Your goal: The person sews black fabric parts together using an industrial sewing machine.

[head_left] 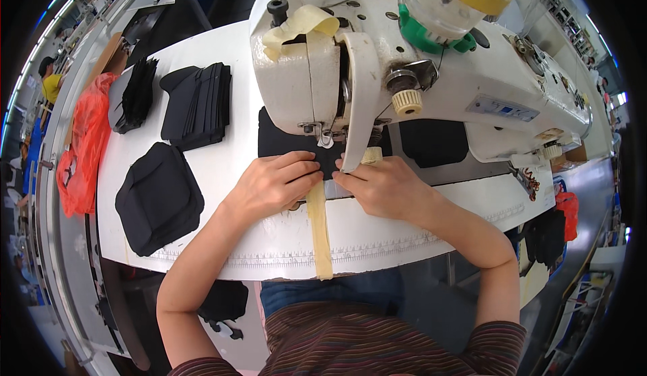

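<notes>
A black fabric piece [282, 137] lies flat beneath the presser foot [325, 137] of a white sewing machine [296, 83]. My left hand [273, 184] presses the near part of the piece just left of the needle, its fingers bent and close together. On the other side, my right hand [387, 189] has its fingers curled at the same piece's near edge, partly behind the machine's white guard [357, 100]. Both sets of fingertips nearly meet below the foot. Another black piece [433, 141] rests under the machine arm to the right.
At left on the white table [236, 244] are black piece stacks, one fanned [195, 106], one upright [133, 96], one nearer [160, 197]. A red plastic bag [87, 147] hangs beyond them. Yellow tape [319, 234] runs to the front edge. Snips [522, 179] lie at right.
</notes>
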Tool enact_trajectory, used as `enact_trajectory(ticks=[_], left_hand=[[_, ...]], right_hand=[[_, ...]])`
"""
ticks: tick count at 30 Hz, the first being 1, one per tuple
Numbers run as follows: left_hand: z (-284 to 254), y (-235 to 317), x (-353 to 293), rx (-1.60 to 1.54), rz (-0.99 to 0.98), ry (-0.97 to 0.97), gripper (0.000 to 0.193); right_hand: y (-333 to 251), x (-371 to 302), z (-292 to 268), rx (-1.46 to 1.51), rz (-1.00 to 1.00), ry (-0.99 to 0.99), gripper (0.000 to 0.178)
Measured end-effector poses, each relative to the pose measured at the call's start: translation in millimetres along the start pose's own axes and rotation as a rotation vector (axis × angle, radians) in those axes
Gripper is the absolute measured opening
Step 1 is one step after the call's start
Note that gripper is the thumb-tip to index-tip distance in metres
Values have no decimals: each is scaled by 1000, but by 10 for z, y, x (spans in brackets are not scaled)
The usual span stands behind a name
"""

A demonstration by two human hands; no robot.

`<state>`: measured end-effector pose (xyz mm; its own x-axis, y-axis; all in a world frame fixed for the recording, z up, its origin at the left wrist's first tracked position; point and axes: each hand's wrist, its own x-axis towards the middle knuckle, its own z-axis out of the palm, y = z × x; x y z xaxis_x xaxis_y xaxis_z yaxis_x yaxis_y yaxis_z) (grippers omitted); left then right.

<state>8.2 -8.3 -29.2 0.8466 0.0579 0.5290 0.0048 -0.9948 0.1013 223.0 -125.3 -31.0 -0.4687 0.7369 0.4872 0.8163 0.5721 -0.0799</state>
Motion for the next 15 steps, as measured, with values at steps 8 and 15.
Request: enact_trajectory(ticks=[8,15], left_hand=[[6,16,12,5,23,-9,28],[-32,-46,-15,-15,32,-19,30]], right_hand=[[21,-2,-13,-6,-26,-21,25],[58,48,-16,-59,-97,-15,32]])
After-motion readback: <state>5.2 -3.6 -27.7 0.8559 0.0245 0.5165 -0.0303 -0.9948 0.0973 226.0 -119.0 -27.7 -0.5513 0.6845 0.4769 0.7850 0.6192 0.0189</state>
